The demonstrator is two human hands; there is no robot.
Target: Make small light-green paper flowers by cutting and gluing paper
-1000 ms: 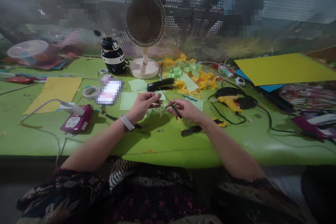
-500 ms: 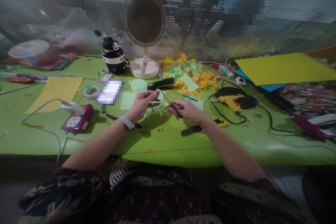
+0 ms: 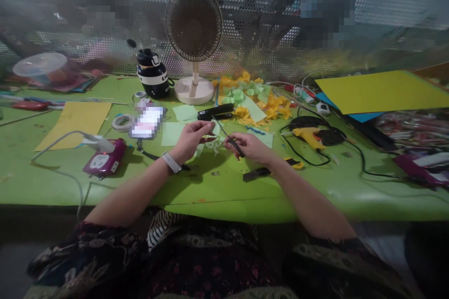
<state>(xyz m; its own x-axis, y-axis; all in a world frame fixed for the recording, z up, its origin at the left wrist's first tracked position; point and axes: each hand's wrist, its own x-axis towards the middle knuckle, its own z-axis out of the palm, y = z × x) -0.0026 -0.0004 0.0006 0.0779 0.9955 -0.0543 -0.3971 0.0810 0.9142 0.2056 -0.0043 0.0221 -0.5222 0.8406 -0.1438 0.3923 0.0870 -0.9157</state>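
Observation:
Near the middle of the table, my left hand [image 3: 193, 139] pinches a small pale green paper piece [image 3: 216, 128] between thumb and fingers. My right hand [image 3: 250, 147] is closed on dark-handled scissors [image 3: 235, 146], seen edge-on, their thin blades pointing up and left to the paper. My fingers partly hide the handles. Green paper scraps [image 3: 209, 147] lie beneath both hands. Just beyond is a black stapler [image 3: 215, 112], beside pale green sheets [image 3: 171, 134]. A cutter knife [image 3: 257, 174] with a yellow end lies below my right wrist.
Behind the stapler are folded yellow and green paper pieces [image 3: 245, 96], a fan [image 3: 194, 91] and a dark bottle [image 3: 153, 79]. A phone [image 3: 147, 122], tape roll [image 3: 122, 123] and purple power socket [image 3: 105, 161] lie left. A yellow glue gun [image 3: 308, 137] with its cable lies right.
The view has shifted very slightly. Both hands keep almost the same pose, with the scissors still against the green paper.

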